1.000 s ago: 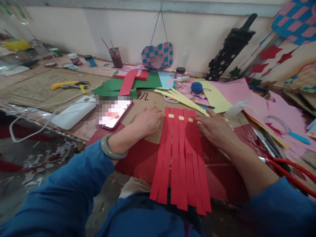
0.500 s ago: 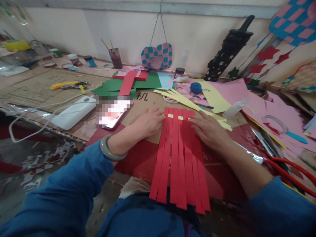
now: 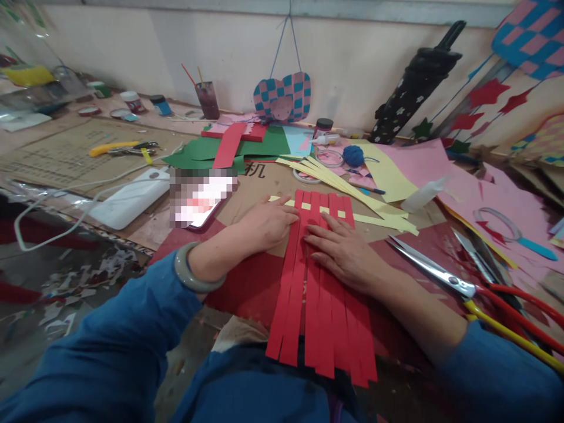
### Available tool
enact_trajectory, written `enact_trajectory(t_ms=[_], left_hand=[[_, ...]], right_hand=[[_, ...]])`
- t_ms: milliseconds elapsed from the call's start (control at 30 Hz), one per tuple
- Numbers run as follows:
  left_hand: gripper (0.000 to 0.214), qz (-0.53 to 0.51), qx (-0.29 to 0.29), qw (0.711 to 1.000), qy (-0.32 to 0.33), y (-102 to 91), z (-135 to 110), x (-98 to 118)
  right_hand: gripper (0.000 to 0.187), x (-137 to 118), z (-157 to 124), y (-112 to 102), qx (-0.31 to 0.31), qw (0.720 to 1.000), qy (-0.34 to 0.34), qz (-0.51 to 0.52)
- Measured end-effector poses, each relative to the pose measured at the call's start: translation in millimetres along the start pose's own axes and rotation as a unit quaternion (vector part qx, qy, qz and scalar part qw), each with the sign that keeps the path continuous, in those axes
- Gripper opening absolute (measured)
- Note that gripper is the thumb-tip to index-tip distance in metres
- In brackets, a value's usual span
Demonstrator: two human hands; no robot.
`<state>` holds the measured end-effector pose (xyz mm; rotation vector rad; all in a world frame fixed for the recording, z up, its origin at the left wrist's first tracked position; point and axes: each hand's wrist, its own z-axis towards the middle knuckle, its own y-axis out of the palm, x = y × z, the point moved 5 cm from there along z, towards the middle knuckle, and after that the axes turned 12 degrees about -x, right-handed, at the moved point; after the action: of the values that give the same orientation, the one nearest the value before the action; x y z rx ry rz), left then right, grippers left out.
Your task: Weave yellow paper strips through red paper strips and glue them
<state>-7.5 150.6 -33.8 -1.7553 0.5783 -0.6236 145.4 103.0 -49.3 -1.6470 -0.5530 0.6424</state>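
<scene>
Brown and red cardboard (image 3: 251,288) covers the work surface in front of the seated person whose head camera I follow from afar. Two blue sleeves (image 3: 101,335) reach in from the bottom corners. Pink paper (image 3: 418,164) spreads across the back right. At the centre I see red paper (image 3: 319,317) slit into long strips, its top on the cardboard and its loose ends hanging over the near edge, above the lap. A black flowered umbrella (image 3: 400,94) leans against the wall. Long scissors (image 3: 445,276) lie at the right, blades pointing toward the red paper. The right hand (image 3: 346,252) rests palm down on the red strips, fingers slightly apart. The left hand (image 3: 264,226) lies palm down at the paper's upper left edge; I cannot tell whether its thumb pinches anything. Behind them, a bundle of yellow strips (image 3: 348,185) lies fanned out. To the left sits a lit phone (image 3: 214,200). One woven yellow strip (image 3: 370,221) runs across the red paper near its top, showing as small squares, with its left end at the left fingers. Smallest is a ball of blue yarn (image 3: 353,155), farther back.
</scene>
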Motion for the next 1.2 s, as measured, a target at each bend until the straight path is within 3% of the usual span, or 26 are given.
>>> enact_trajectory(t_ms=[733, 933, 1200], left_hand=[[0.038, 0.000, 0.005, 1.000, 0.011, -1.8, 0, 6], [0.042, -0.003, -0.022, 0.999, 0.040, 5.9, 2, 11], [0.036, 0.005, 0.013, 0.998, 0.063, 12.6, 5, 8]], right_hand=[[0.043, 3, -2, -4, 0.005, 1.000, 0.020, -0.010], [0.042, 6, -2, -3, -0.021, 0.999, 0.044, -0.018], [0.042, 6, -2, -3, -0.029, 0.998, 0.055, -0.013]])
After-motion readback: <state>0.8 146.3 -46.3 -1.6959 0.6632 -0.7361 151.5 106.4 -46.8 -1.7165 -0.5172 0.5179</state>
